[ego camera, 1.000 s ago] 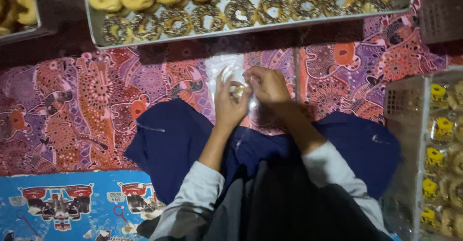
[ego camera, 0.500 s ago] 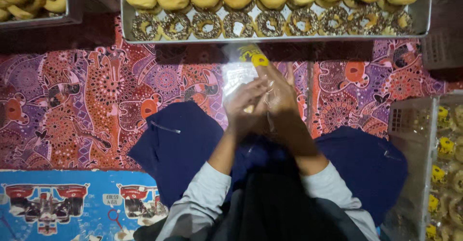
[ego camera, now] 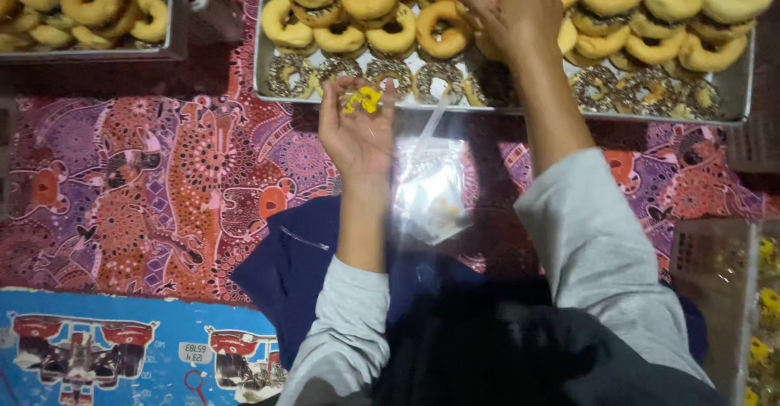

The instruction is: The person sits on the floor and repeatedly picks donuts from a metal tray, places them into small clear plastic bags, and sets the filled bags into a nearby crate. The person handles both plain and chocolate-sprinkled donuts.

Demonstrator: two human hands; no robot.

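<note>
Reaching up over the metal tray (ego camera: pixel 735 89), the right hand (ego camera: pixel 516 12) spreads its fingers (ego camera: pixel 471 0) across the plain glazed doughnuts (ego camera: pixel 443 28) stacked along the tray's far side; whether they have closed on one I cannot tell, since the hand covers what lies beneath it. Meanwhile the left hand (ego camera: pixel 357 130) hovers palm-up just short of the tray's near edge, fingers curled loosely around a small yellow twist tie (ego camera: pixel 363 100), kept ready between thumb and fingertips. Below it, a clear plastic bag (ego camera: pixel 431 191) lies on the patterned cloth (ego camera: pixel 162 179), mouth pointing toward the tray, close to both hands. Sprinkled doughnuts (ego camera: pixel 390 73) line the tray's near row, within easy reach. Off at the far left corner sits a second tray (ego camera: pixel 175 45) of doughnuts, and at the right edge a clear box (ego camera: pixel 715 292) holds packed pieces.
</note>
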